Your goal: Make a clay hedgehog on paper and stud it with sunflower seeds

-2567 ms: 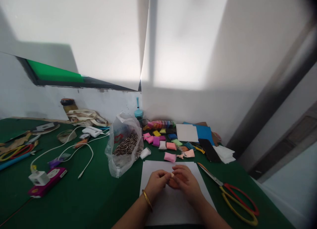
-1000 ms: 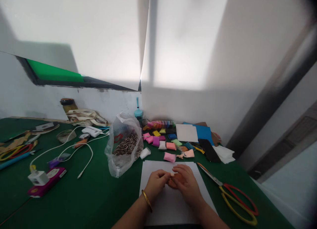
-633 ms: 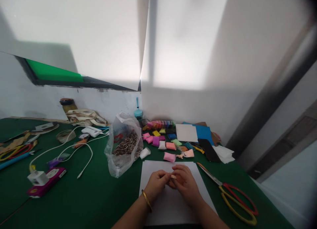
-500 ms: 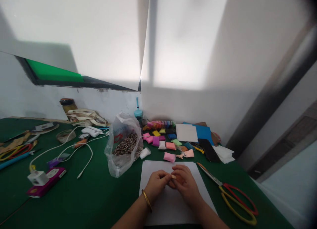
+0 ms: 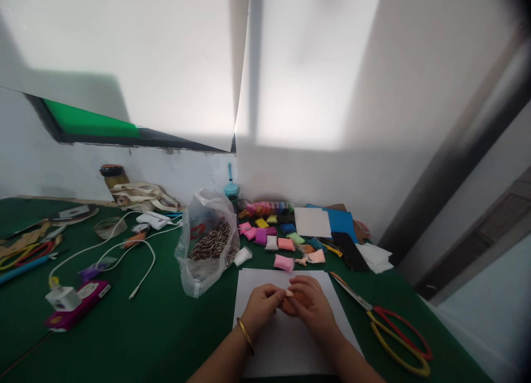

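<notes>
Over the white paper [image 5: 265, 355], my left hand [image 5: 261, 305], with a gold bangle at its wrist, is closed in a pinch. A small pale peach piece of modelling clay [image 5: 289, 293] sits at its fingertips. My right hand [image 5: 313, 308] meets it from the other side, thumb and forefinger at the same piece, its other fingers curved. Below and between the hands lies a round orange-brown disc [image 5: 292, 308], partly covered by the fingers. Just past the paper are a pink clay packet [image 5: 284, 262] and an opened peach packet [image 5: 316, 256].
Large scissors [image 5: 373, 308] with red and yellow handles lie right of the paper. A clear plastic bag [image 5: 188, 272] of small metallic pieces stands at left. Several coloured clay packets [image 5: 261, 236] are behind. A white cable [image 5: 154, 256] and purple power strip [image 5: 78, 308] lie farther left.
The small clay piece has shifted slightly between the fingertips, and a little more of the disc shows. Both hands otherwise stay in nearly the same place.
</notes>
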Demonstrator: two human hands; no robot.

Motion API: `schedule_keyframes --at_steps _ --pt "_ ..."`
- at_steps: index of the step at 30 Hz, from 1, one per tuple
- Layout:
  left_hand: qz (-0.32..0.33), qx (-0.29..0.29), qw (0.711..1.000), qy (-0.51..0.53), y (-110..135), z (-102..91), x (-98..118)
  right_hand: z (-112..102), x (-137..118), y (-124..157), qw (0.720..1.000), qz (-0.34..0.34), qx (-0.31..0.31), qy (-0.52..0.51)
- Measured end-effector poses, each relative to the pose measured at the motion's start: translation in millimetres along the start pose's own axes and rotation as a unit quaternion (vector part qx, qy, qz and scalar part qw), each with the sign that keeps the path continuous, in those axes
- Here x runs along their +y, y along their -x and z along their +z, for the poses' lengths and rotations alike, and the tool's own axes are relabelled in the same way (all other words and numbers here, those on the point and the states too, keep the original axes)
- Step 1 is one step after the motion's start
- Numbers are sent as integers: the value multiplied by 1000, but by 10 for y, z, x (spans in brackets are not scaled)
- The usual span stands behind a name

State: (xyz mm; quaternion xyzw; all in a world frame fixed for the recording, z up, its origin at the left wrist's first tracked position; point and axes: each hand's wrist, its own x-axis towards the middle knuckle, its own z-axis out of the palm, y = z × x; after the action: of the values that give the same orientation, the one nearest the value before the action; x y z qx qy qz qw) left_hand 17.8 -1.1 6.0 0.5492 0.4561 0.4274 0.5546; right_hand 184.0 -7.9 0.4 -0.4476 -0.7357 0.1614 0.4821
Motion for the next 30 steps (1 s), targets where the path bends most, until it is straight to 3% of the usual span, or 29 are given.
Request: schedule_keyframes --at_steps 6,9,13,20,30 --pt "44 13 998 -40 22 12 28 -21 -20 -11 1000 20 -3 0" --pt "32 11 999 -22 10 9 -16 -15 -19 -3 1000 11 -18 -3" --pt "10 -47 996 76 6 30 -43 8 -22 13 999 -6 -38 -7" --pt "-18 -29 996 79 34 43 65 -3 -34 5 999 -9 -18 -28" --pt "63 -26 998 9 28 5 30 -34 -6 4 995 61 -24 -81"
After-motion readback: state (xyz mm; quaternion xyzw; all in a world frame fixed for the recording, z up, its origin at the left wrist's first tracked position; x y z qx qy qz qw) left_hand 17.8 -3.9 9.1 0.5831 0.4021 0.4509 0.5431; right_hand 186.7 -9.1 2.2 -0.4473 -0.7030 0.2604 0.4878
